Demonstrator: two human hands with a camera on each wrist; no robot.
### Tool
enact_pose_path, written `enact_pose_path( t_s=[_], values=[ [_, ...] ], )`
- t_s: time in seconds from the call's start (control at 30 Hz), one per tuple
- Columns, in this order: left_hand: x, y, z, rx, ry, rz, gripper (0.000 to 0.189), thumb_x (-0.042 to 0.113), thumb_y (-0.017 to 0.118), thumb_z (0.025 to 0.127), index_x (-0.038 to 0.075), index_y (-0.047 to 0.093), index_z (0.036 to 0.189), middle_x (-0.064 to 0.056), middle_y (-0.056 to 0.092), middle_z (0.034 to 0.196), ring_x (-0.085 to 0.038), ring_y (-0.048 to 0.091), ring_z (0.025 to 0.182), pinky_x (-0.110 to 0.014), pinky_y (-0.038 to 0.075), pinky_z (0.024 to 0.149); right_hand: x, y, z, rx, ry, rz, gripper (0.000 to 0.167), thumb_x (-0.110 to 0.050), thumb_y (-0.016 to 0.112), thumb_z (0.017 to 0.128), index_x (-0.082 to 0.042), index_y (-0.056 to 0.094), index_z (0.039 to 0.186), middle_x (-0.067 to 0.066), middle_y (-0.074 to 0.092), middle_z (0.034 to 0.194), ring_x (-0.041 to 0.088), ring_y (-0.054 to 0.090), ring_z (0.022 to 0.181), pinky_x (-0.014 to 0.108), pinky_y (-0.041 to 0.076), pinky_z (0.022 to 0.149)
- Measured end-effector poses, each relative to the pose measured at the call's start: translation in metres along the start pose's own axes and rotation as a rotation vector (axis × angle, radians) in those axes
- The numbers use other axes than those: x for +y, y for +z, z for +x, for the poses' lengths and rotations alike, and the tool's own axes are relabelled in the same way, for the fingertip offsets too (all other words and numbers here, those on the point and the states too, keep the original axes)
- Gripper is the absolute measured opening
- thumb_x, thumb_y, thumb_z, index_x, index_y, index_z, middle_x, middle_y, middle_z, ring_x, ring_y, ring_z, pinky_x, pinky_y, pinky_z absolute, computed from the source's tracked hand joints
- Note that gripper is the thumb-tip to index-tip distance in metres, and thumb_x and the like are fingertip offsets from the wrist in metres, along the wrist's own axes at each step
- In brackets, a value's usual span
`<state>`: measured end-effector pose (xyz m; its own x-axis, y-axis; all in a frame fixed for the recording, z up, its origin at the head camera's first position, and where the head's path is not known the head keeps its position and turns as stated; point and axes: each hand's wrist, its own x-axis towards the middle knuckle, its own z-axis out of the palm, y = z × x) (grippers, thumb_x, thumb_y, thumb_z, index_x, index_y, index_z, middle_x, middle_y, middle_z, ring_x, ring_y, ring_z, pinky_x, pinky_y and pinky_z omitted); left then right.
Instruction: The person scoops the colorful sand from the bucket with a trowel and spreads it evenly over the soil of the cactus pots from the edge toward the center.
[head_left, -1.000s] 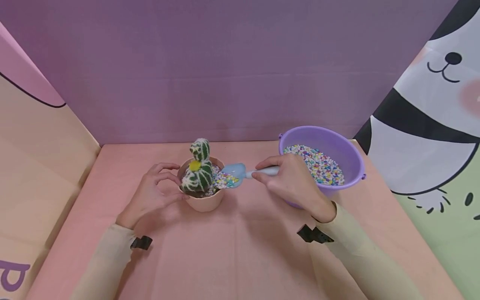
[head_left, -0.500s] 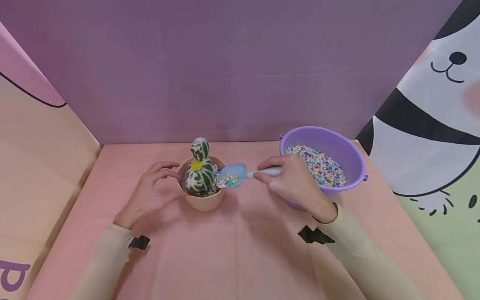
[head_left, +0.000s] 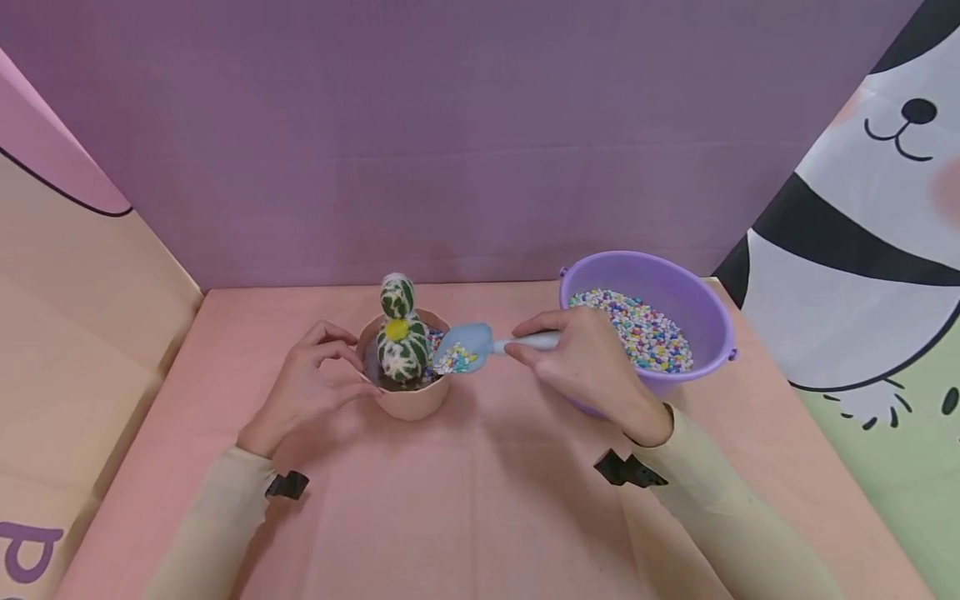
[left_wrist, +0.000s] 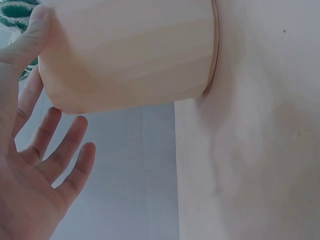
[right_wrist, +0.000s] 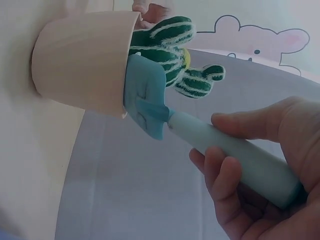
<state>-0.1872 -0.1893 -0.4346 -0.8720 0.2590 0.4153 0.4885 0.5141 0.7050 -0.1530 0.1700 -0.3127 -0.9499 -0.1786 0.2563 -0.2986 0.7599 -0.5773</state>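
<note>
A potted cactus, green with white woolly stripes and a yellow flower, stands in a peach flowerpot. My left hand holds the pot at its left rim by thumb and index finger; in the left wrist view the other fingers spread free below the rim. My right hand grips the pale handle of a small blue trowel. Its blade rests over the pot's right rim, tip beside the cactus, with some coloured pebbles on it. More pebbles lie in the pot at the cactus's right.
Behind my right hand stands a purple bucket holding many coloured pebbles. A pink cloth covers the table. A purple backdrop rises at the back, and a panda-printed panel borders the right.
The cactus has shifted slightly right within the pot and stands more upright. Fewer pebbles lie on the trowel blade. My left fingers stay at the rim, and my right hand barely moved.
</note>
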Motion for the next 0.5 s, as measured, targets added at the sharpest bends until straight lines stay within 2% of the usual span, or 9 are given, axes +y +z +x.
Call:
enact_pose_path(
  t_s=[0.2,0.4,0.5],
  values=[
    [0.004,0.005,0.001,-0.004,-0.03,-0.039,0.032,0.016,0.104,0.065,0.015,0.074,0.078,-0.007,0.059,0.109,-0.025,0.056,0.117,-0.051,0.049,0.1,-0.001,0.001,-0.001,0.02,-0.061,-0.016,0.012,-0.027,0.085,0.085,-0.019,0.087,0.094,-0.003,0.082,0.087,0.015,0.072,0.078,0.032,0.051,0.071],
    [0.009,0.01,-0.001,0.006,-0.039,-0.054,0.036,0.013,0.105,0.062,0.014,0.071,0.075,-0.011,0.057,0.114,-0.024,0.054,0.116,-0.051,0.045,0.104,-0.003,0.0,-0.001,0.014,-0.064,-0.031,0.012,-0.028,0.084,0.086,-0.02,0.087,0.095,-0.004,0.082,0.084,0.016,0.07,0.077,0.033,0.049,0.072],
    [0.012,0.013,-0.001,0.025,-0.033,-0.043,0.038,0.012,0.105,0.06,0.012,0.07,0.073,-0.012,0.055,0.113,-0.024,0.053,0.113,-0.046,0.042,0.103,-0.005,0.0,-0.002,0.011,-0.058,-0.03,0.012,-0.027,0.084,0.087,-0.019,0.087,0.095,-0.004,0.082,0.084,0.016,0.07,0.076,0.032,0.05,0.07]
  ],
)
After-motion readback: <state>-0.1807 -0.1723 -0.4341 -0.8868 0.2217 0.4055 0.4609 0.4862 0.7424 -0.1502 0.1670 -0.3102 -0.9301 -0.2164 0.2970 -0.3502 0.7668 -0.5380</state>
